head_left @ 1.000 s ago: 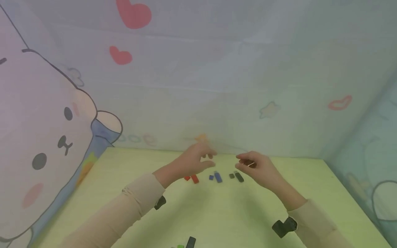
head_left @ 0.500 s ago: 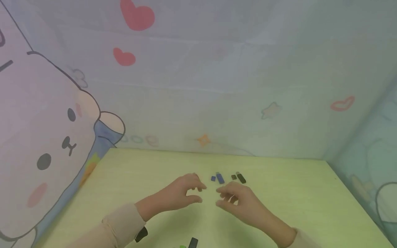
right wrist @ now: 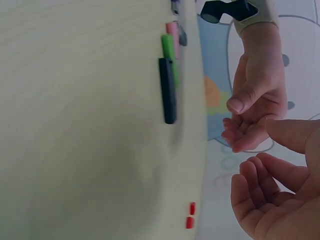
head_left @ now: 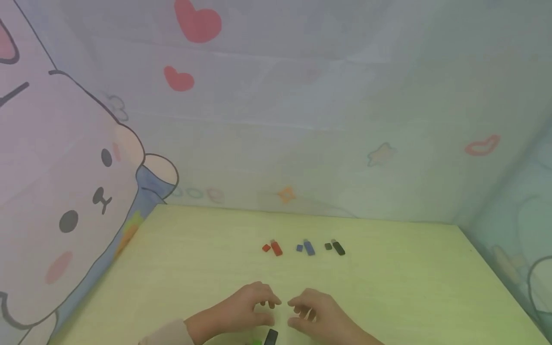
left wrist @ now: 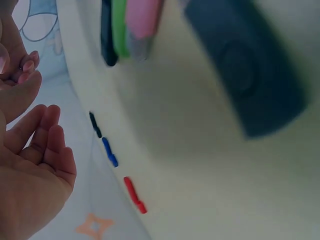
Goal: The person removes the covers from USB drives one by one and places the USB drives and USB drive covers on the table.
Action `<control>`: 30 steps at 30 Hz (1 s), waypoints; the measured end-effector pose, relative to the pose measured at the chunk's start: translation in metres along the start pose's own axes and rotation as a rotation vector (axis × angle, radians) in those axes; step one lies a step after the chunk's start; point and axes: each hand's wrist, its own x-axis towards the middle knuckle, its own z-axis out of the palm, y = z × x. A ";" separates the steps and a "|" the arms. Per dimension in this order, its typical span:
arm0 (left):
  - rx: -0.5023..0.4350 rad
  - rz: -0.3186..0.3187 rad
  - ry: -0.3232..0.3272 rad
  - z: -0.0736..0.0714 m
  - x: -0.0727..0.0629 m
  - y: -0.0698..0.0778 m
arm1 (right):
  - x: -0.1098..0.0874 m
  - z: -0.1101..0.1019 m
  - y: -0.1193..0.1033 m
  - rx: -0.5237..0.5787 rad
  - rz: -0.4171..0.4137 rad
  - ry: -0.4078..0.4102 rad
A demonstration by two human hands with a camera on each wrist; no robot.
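Note:
Both hands hover over the near part of the table, facing each other with fingers loosely bent and a gap between them. My left hand (head_left: 246,309) holds nothing; my right hand (head_left: 323,316) is likewise bare. Just below them, at the bottom edge of the head view, lie a black oblong thing (head_left: 271,337) and a bit of something green (head_left: 257,342). The right wrist view has the black oblong beside a green piece (right wrist: 168,45) and a pink one (right wrist: 173,35). Farther back sit a red USB stick (head_left: 276,248), a blue USB stick (head_left: 309,247) and a black USB stick (head_left: 339,247).
Left of each stick lies a small cap-like piece: red (head_left: 266,247), blue (head_left: 299,247) and dark (head_left: 328,246). A large blurred dark block (left wrist: 245,70) fills the left wrist view's upper right. A printed cloth backdrop (head_left: 276,120) stands behind the table (head_left: 388,268).
Both hands have come back from the row of USB sticks toward the near edge, drawing closer together on the way. The red stick and its cap are uncovered now. The sticks lie as before.

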 end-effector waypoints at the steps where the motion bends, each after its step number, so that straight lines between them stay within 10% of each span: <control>1: -0.022 -0.021 -0.006 0.003 -0.001 -0.002 | 0.000 0.002 0.002 0.014 0.015 -0.012; 15: -0.021 -0.189 0.046 0.028 -0.021 -0.009 | 0.009 0.032 0.033 0.080 0.060 -0.089; 30: -0.140 -0.304 -0.002 0.035 -0.022 -0.015 | 0.019 0.050 0.030 -0.005 0.353 -0.179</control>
